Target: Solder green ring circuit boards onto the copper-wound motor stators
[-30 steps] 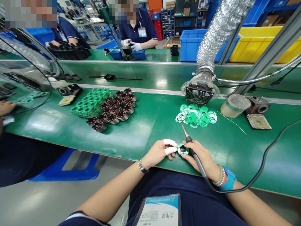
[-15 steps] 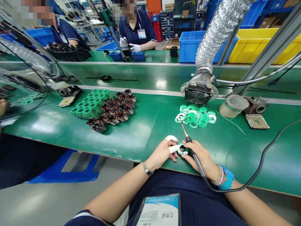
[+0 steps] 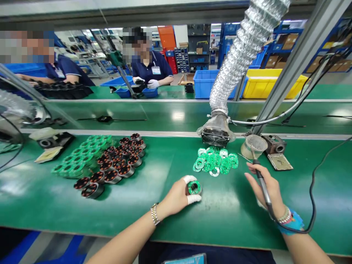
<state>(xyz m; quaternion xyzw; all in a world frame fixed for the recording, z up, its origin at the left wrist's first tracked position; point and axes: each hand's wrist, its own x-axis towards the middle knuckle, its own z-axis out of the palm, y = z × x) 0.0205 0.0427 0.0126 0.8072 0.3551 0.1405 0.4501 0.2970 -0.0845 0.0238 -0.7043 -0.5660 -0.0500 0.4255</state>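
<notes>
My left hand (image 3: 177, 196), with white tape on thumb and finger, grips a round motor stator by its sides. A green ring-shaped circuit board (image 3: 199, 188) lies on top of the stator. My right hand (image 3: 268, 187) is closed around the handle of a soldering iron (image 3: 263, 189), whose front end points into a pale round pot (image 3: 254, 145); its tip is hard to make out. Between the hands and the fume fan (image 3: 215, 138) lies a loose heap of green ring boards (image 3: 213, 163).
Bare stators with copper windings (image 3: 112, 176) stand in rows at left, beside rows of green-topped pieces (image 3: 82, 157). A soldering iron stand (image 3: 276, 146) with a sponge tray is at right. A silver duct (image 3: 239, 62) hangs overhead. Two people work across the bench.
My hands have moved apart. The right carries the soldering iron forward and right to the pot. My left hand now holds a stator with a board on top, farther forward. The view has tilted up.
</notes>
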